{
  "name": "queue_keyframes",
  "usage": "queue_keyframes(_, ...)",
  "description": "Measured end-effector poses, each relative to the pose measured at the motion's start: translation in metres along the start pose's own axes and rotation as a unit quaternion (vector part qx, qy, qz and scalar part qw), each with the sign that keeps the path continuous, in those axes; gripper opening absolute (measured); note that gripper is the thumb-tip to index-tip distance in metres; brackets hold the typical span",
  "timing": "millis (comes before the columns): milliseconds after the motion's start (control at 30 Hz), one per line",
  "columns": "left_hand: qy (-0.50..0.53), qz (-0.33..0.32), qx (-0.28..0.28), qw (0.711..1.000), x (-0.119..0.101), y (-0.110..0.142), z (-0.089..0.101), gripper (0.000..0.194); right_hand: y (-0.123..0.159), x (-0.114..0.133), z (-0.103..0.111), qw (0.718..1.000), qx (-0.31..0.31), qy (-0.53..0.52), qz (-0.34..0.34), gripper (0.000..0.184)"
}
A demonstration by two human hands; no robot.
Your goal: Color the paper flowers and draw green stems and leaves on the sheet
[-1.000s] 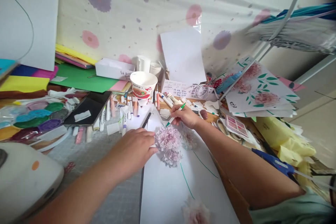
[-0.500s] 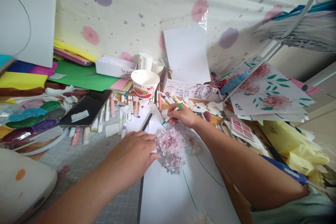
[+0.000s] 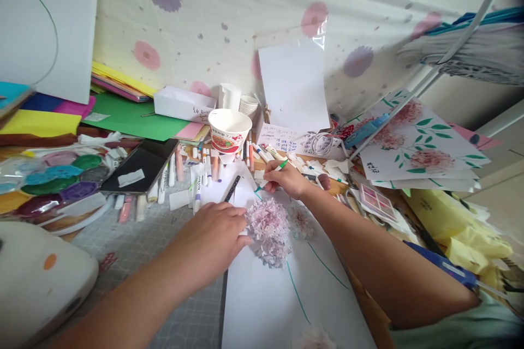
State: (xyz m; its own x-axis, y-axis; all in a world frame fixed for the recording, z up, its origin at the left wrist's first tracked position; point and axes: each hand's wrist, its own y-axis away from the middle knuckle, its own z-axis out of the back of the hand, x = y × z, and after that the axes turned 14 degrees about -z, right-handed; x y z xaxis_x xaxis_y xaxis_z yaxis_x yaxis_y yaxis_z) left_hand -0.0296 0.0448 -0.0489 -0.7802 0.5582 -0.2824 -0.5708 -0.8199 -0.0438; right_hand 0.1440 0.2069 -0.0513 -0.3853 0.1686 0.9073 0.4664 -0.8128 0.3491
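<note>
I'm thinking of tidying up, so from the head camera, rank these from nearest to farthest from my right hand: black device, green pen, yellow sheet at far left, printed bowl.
From your right hand:
1. Green pen: in its fingers.
2. Printed bowl: left, farther back.
3. Black device: well left.
4. Yellow sheet: far left.

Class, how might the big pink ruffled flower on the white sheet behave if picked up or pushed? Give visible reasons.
The flower would probably feel light, as it looks made of thin, papery layers. Its ruffled edges suggest it may crush easily. Its uneven outline makes rolling unlikely.
</note>
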Motion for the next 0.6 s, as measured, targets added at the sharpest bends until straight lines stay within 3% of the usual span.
queue_keyframes(600,0.006,-0.002,-0.007,1.0,0.0004,0.0006,0.0023,0.013,0.0021,-0.0077,0.0005,1.0,-0.011,0.002,0.025,0.01)
